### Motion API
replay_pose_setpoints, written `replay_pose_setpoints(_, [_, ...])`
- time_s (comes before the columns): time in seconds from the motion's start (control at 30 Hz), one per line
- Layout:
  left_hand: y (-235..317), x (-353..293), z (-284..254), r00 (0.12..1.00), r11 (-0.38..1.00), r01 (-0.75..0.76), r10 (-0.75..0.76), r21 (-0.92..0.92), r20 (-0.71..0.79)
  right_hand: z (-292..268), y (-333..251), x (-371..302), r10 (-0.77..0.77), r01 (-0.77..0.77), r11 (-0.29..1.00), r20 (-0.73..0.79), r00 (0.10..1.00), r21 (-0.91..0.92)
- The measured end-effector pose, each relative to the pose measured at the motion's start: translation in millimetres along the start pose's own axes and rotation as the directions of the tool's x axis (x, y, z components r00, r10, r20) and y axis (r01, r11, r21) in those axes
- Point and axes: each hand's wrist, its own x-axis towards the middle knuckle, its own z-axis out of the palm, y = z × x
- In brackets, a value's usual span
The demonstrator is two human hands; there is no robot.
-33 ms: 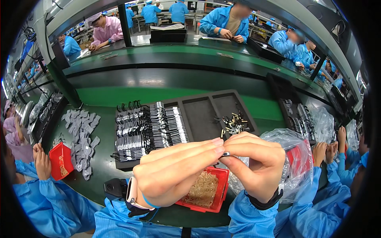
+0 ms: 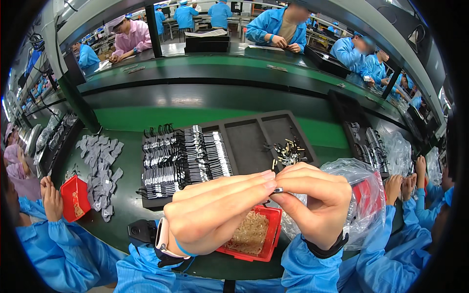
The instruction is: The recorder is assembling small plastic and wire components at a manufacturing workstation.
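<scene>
My left hand (image 2: 217, 212) and my right hand (image 2: 312, 200) meet at the fingertips above the near side of the tray. Between them is a small dark part with a shiny silver face (image 2: 277, 190), pinched by my right thumb and forefinger. The left fingers are pressed together and reach the same part; the left thumb is hidden. A thin gold-coloured tip (image 2: 274, 164) stands up just beyond the fingers; I cannot tell whether it belongs to the held part. Below my hands a red bin (image 2: 271, 239) holds many tiny yellowish pieces.
A black tray (image 2: 243, 141) carries rows of black-and-silver parts (image 2: 163, 163) and a loose heap of gold-tipped pieces (image 2: 291, 150). Grey flat pieces (image 2: 100, 171) lie to the left, clear plastic bags (image 2: 361, 215) to the right. Co-workers' hands (image 2: 52, 200) are busy on both sides.
</scene>
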Motion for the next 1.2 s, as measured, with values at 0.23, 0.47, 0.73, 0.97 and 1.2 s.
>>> replay_pose_setpoints(0.23, [4, 2, 5, 0.997, 0.999, 0.044, -0.046, -0.027, -0.066, 4, 3, 0, -0.174, 0.167, 0.976, -0.042, 0.984, -0.138])
replay_pose_setpoints(0.47, [0, 2, 6, 0.997, 1.000, 0.009, -0.009, -0.010, -0.083, 6, 6, 1, -0.261, 0.247, 0.946, -0.038, 0.965, -0.212])
replay_pose_setpoints(0.73, [-2, 2, 6, 0.996, 1.000, 0.026, -0.026, 0.002, -0.082, 5, 7, 1, -0.359, 0.345, 0.891, 0.007, 0.933, -0.294])
replay_pose_setpoints(0.97, [-3, 3, 8, 0.985, 0.976, -0.091, 0.117, 0.198, -0.124, 6, 8, 0, -0.362, 0.336, 0.889, -0.029, 0.932, -0.312])
replay_pose_setpoints(1.2, [-3, -3, 10, 0.979, 0.975, -0.111, 0.141, 0.191, -0.148, 8, 2, -2, -0.345, 0.313, 0.894, -0.048, 0.937, -0.320])
